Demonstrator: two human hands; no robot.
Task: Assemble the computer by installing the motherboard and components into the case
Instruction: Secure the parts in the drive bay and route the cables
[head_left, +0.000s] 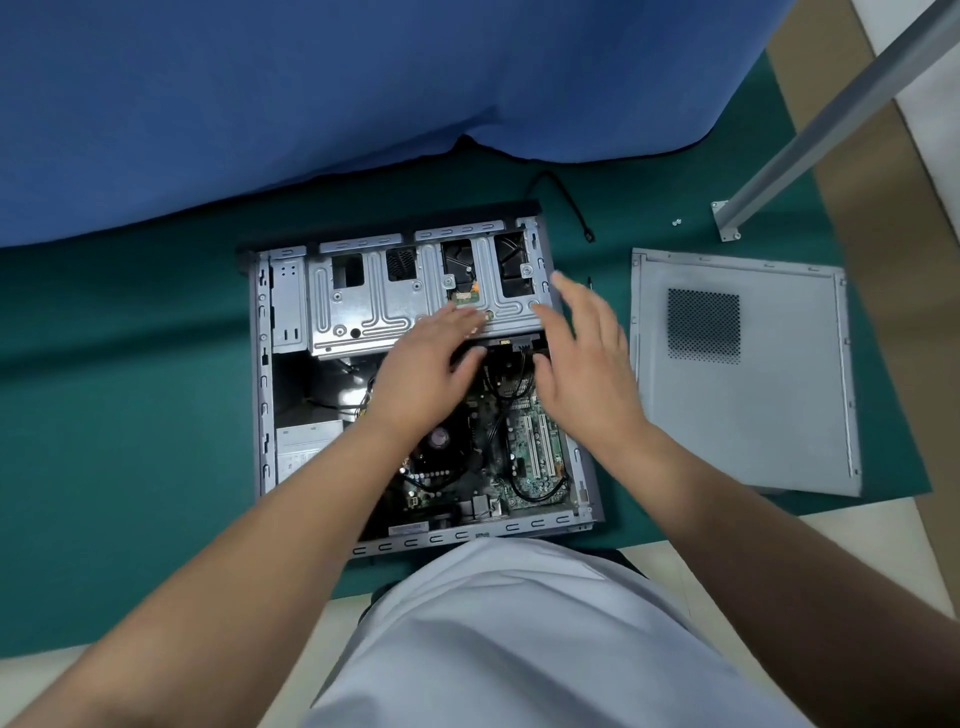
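Green mat (130, 415) under an open computer case (260, 374), motherboard (524, 447) seated inside. Left hand (426, 364) and right hand (587, 364), fingers straight and released, hover at the drive cage (363, 296), 12 o'clock. Side panel (779, 415) at 3 o'clock.

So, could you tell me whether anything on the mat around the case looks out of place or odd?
Nothing looks damaged or spilled. A few parts lie loose on the green mat: the side panel flat to the right of the case, a black cable behind it, and two small screws near the metal post's foot.
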